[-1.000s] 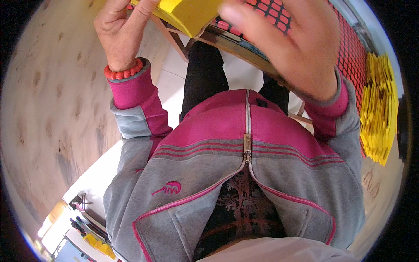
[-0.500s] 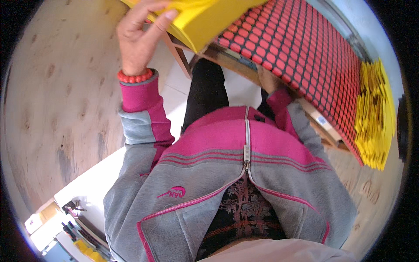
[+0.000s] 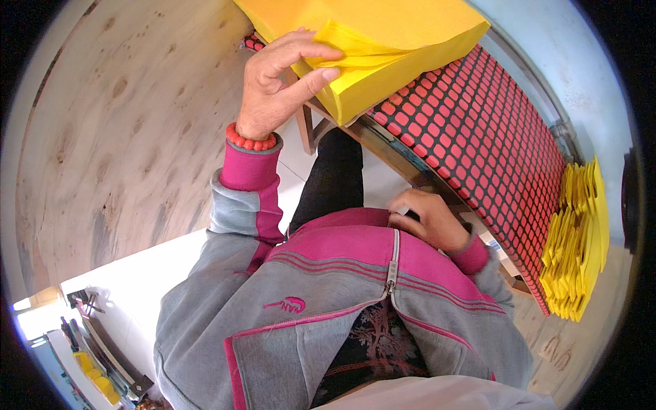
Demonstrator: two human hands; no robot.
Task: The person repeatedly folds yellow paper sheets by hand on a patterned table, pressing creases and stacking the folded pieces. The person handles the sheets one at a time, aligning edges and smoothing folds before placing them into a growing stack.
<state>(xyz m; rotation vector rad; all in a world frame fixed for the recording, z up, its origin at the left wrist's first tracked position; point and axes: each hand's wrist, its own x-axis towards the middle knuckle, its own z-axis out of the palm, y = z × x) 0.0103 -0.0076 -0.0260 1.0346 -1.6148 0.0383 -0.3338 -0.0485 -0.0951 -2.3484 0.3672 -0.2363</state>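
A thick stack of yellow cloth-like sheets [image 3: 403, 75] lies at the far end of the table, its near corner jutting past the table's edge. My left hand [image 3: 283, 82], with a red beaded bracelet at the wrist, is at that corner. Its thumb and fingers pinch a lifted, folded yellow layer [image 3: 348, 49]. In front of my waist, beside the table's near edge, my right hand [image 3: 434, 219] is closed with curled fingers. Something small, pale and dark shows at its fingertips, too small to name.
The table has a red-and-black patterned cover [image 3: 471, 123]. A bundle of folded yellow pieces [image 3: 577, 239] hangs over its right end. A large wooden board [image 3: 130, 137] stands to my left. Dark and yellow items [image 3: 92, 369] lie at the lower left.
My right hand has come out from beneath the table edge to in front of my waist. The view has shifted, and my left hand now pinches a raised yellow layer.
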